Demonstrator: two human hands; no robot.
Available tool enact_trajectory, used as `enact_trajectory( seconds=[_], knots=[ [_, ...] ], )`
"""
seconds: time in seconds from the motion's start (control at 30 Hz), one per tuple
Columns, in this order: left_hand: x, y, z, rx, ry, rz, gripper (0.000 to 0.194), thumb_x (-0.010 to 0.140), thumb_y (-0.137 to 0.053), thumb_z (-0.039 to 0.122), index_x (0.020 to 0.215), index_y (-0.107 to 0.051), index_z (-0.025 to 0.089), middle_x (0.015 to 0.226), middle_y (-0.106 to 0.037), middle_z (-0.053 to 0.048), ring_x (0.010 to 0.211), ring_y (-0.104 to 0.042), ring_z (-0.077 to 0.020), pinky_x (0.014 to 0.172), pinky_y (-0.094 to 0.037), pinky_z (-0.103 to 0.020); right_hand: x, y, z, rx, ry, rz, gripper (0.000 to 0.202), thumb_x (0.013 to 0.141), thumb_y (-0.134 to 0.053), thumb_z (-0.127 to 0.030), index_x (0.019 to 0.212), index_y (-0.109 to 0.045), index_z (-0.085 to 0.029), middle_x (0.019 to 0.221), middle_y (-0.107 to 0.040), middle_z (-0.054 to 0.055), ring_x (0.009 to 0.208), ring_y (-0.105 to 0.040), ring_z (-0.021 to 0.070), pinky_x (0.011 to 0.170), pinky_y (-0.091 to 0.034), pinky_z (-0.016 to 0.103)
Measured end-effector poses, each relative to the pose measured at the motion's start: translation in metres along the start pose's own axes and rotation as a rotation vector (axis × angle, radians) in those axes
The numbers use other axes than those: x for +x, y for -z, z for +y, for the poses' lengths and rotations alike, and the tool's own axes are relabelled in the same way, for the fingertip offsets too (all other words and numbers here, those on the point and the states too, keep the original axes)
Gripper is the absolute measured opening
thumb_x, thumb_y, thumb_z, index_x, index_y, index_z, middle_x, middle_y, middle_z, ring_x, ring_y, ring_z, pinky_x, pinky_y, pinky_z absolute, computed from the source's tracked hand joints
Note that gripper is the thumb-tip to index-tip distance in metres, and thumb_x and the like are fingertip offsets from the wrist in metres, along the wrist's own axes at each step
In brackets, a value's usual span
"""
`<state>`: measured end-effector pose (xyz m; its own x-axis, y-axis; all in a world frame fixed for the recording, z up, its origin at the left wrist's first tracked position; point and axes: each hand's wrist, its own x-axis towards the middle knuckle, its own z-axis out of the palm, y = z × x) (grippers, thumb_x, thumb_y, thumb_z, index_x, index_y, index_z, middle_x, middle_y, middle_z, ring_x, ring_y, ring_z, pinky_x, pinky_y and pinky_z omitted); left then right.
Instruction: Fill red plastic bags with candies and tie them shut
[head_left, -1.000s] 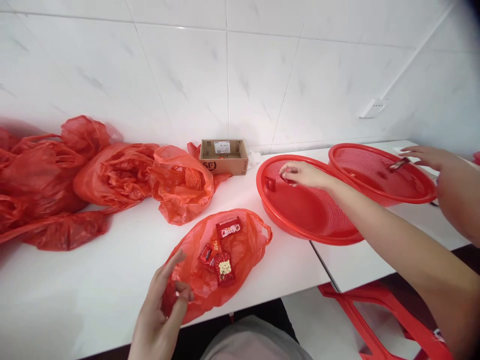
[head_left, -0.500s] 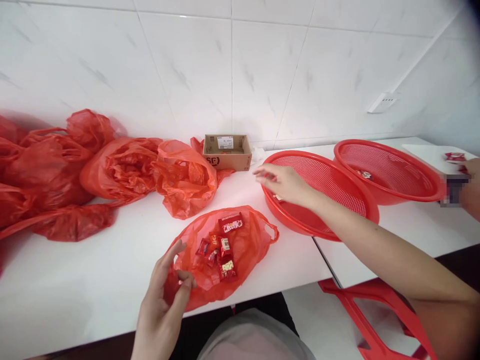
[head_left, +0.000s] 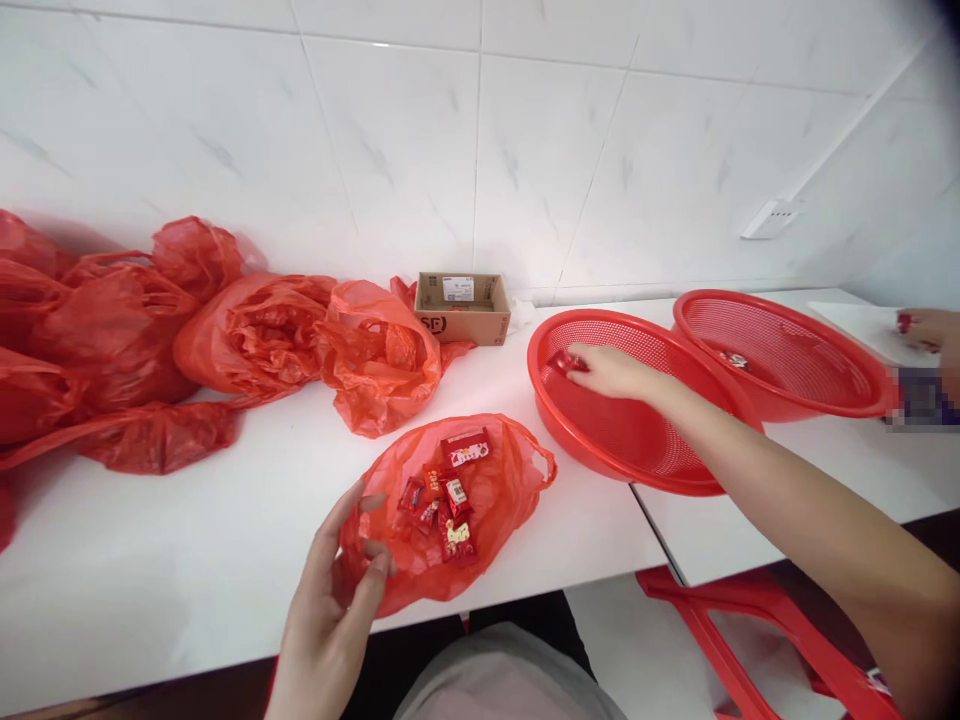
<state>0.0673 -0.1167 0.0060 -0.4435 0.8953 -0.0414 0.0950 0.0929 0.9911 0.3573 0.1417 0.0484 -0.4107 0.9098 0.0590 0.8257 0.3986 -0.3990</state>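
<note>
A red plastic bag (head_left: 517, 490) lies spread on the white table, with several red-wrapped sweets (head_left: 457, 495) on it. At the bag's left edge is my left hand (head_left: 341, 590), fingers apart and curved, holding nothing. Inside the near red perforated basket (head_left: 645, 400), my right hand (head_left: 611, 372) has its fingers closed on a small red packet (head_left: 562, 362), partly hidden by the fingers.
More red bags (head_left: 255, 335) are heaped at the left. An open cardboard box (head_left: 472, 325) stands by the wall. A second red basket (head_left: 780, 350) holds a small packet. At the far right, another person's hand (head_left: 934, 328) holds something red.
My right hand has moved from above the near basket's left rim down into it and now holds a red packet. My left hand has hardly moved. The other person's hand has shifted slightly.
</note>
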Motion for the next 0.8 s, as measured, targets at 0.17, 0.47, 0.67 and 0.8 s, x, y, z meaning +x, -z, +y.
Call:
enact_trajectory(
  seconds=[0.17, 0.47, 0.67, 0.8],
  knots=[
    [0.009, 0.006, -0.013, -0.128, 0.011, 0.129, 0.081, 0.074, -0.074, 0.039, 0.145, -0.035, 0.035, 0.112, -0.064, -0.004, 0.083, -0.06, -0.0145, 0.073, -0.053, -0.025, -0.035, 0.003, -0.077, 0.336, 0.186, 0.02, 0.02, 0.093, -0.051, -0.037, 0.105, -0.058, -0.023, 0.097, -0.068, 0.003, 0.082, -0.064, 0.0159, 0.071, -0.05, 0.028],
    [0.002, 0.036, -0.026, 0.013, 0.196, 0.104, 0.051, 0.068, -0.077, 0.049, 0.109, -0.063, 0.024, 0.075, -0.066, 0.002, 0.077, -0.062, -0.0167, 0.072, -0.05, -0.023, -0.103, -0.064, -0.105, -0.223, 0.589, -0.19, 0.028, 0.09, -0.061, -0.031, 0.114, -0.063, -0.017, 0.112, -0.065, 0.01, 0.104, -0.057, 0.025, 0.092, -0.044, 0.04],
    [0.008, 0.077, -0.028, 0.011, 0.338, -0.14, 0.034, 0.065, -0.079, 0.05, 0.07, -0.067, 0.018, 0.069, -0.064, 0.0, 0.068, -0.057, -0.016, 0.062, -0.05, -0.023, -0.111, -0.055, -0.074, -0.552, 0.554, -0.383, 0.021, 0.086, -0.05, -0.003, 0.086, -0.067, -0.015, 0.076, -0.068, 0.006, 0.073, -0.06, 0.0193, 0.082, -0.038, 0.039],
    [0.025, 0.094, -0.004, -0.2, 0.09, 0.056, 0.024, 0.068, -0.08, 0.037, 0.062, -0.063, 0.022, 0.058, -0.056, 0.004, 0.06, -0.049, -0.0124, 0.06, -0.048, -0.022, -0.109, -0.025, -0.088, -0.441, 0.588, -0.312, 0.029, 0.09, -0.042, -0.003, 0.085, -0.067, -0.017, 0.074, -0.066, 0.005, 0.064, -0.057, 0.0153, 0.073, -0.035, 0.034]
  ],
)
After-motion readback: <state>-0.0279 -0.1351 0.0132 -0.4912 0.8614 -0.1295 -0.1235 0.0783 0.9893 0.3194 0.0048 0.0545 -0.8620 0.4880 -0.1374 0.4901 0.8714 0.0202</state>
